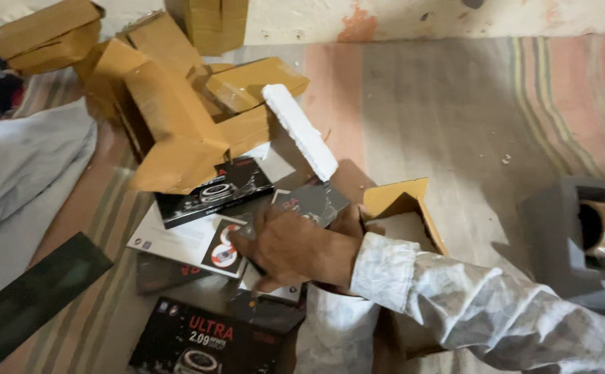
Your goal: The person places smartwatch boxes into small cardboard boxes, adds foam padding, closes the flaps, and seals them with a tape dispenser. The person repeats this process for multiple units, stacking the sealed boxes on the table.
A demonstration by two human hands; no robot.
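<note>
Home floor, striped rug (455,104), cardboard boxes (171,104) piled by wall (386,14)

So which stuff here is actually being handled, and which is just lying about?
In hand: right hand reaching over the flat black product boxes; open yellow carton beside it.
Lying about: white foam strip, brown carton heap, grey cloth, tape dispenser.

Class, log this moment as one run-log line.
right hand on black boxes | left hand unseen | foam strip leaning on cardboard boxes | striped mat
</note>
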